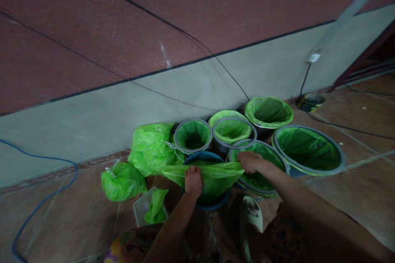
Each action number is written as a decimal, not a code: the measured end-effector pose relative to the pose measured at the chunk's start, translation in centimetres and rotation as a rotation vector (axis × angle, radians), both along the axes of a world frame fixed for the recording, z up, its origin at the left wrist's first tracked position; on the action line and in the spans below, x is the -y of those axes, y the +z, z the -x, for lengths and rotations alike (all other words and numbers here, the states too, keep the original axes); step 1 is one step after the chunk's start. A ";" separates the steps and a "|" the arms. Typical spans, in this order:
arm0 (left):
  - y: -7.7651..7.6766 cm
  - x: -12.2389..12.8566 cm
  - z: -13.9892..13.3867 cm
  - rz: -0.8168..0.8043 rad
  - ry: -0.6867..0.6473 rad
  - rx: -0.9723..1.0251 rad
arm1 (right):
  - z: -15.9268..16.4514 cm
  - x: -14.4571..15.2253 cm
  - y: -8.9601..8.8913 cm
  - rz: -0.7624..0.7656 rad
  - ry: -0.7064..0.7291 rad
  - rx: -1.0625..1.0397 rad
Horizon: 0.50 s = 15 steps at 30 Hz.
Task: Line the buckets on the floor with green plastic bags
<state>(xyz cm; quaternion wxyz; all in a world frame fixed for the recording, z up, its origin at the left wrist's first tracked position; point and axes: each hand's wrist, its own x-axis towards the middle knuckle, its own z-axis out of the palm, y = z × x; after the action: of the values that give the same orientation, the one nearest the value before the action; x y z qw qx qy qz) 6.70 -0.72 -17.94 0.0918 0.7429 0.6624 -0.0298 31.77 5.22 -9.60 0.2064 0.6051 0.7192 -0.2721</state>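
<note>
A green plastic bag (217,176) is stretched across the mouth of a blue bin (212,206) on the floor in front of me. My left hand (194,181) is closed on the bag's near edge. My right hand (249,162) is closed round the bag's right end, over the neighbouring lined bin (271,192). Part of the blue bin's inside is hidden by the bag.
Several green-lined bins, including a large one (308,150), stand against the wall. Tied green bags (123,181) and a white tray (140,209) lie to the left. A blue cable (46,157) and a black cable (348,127) cross the floor.
</note>
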 end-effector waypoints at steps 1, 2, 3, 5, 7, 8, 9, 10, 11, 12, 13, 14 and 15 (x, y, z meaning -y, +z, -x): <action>0.3 0.2 0.3 -0.010 -0.006 0.003 | 0.2 0.1 0.2 0.016 0.010 0.036; 0.7 0.5 0.6 -0.018 -0.020 0.003 | 0.4 0.2 0.5 0.030 0.026 0.063; 1.0 0.8 0.9 -0.020 -0.042 0.001 | 0.6 0.4 0.8 0.039 0.045 0.077; 1.6 1.6 1.3 -0.006 -0.100 -0.014 | 1.1 0.5 1.3 0.016 0.065 0.059; 1.9 2.3 1.6 0.030 -0.147 -0.050 | 1.9 0.5 1.7 -0.058 0.041 0.014; 2.0 2.6 1.6 0.050 -0.158 -0.071 | 2.4 0.4 1.7 -0.106 0.020 -0.017; 2.1 2.9 1.7 0.068 -0.165 -0.088 | 3.1 0.3 1.6 -0.156 0.002 -0.059; 2.1 3.1 1.6 0.083 -0.166 -0.101 | 3.9 0.3 1.4 -0.204 -0.007 -0.113; 2.0 3.2 1.6 0.094 -0.162 -0.108 | 4.8 0.2 1.1 -0.242 -0.002 -0.171; 2.0 3.3 1.5 0.102 -0.155 -0.109 | 5.8 0.2 0.6 -0.267 0.017 -0.227; 1.8 3.4 1.4 0.108 -0.145 -0.103 | 6.8 0.2 0.1 -0.273 0.044 -0.273; 1.7 3.4 1.3 0.110 -0.134 -0.091 | 7.8 0.3 -0.5 -0.263 0.076 -0.306; 1.5 3.4 1.2 0.109 -0.124 -0.073 | 8.8 0.4 -1.1 -0.240 0.106 -0.328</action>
<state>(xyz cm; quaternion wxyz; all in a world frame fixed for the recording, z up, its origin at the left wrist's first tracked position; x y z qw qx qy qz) 5.54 -4.14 -16.41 0.1059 0.7748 0.6154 -0.0987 22.93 4.81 -10.73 0.0271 0.5343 0.8012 -0.2680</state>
